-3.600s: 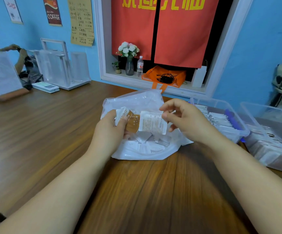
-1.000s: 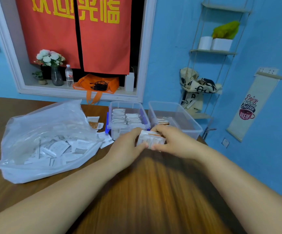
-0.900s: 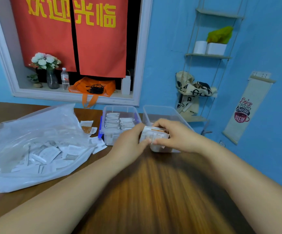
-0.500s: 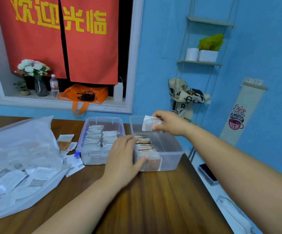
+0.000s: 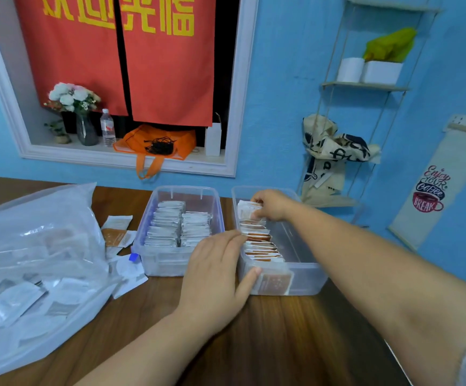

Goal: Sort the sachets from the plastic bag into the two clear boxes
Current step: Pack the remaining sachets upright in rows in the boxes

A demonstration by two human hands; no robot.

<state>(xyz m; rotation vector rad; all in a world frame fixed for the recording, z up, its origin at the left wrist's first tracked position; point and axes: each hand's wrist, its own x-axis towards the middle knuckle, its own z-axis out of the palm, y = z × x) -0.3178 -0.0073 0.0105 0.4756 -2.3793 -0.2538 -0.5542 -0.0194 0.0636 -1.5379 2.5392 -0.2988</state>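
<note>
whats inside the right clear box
The right clear box holds one row of brown-and-white sachets standing along its left side; the right hand is adding more at the far end. Its right half looks bare. The left hand hides the near-left corner.

Light was even and fairly bright, diffuse, with no single source in view. Shadows were soft: a faint dark patch lay on the wooden table (image 5: 296, 344) under the right forearm. White glare streaked the crinkled plastic bag (image 5: 31, 260) at near left, washing out what lay inside it. The blue wall (image 5: 282, 79) showed a cool, slightly oversaturated cast. Focus was reasonably sharp at centre, softer on the near forearms. Wide-angle distortion bent the window frame (image 5: 234, 93) and the hanging shelf (image 5: 365, 86) at far right, and stretched the near edges.
</note>
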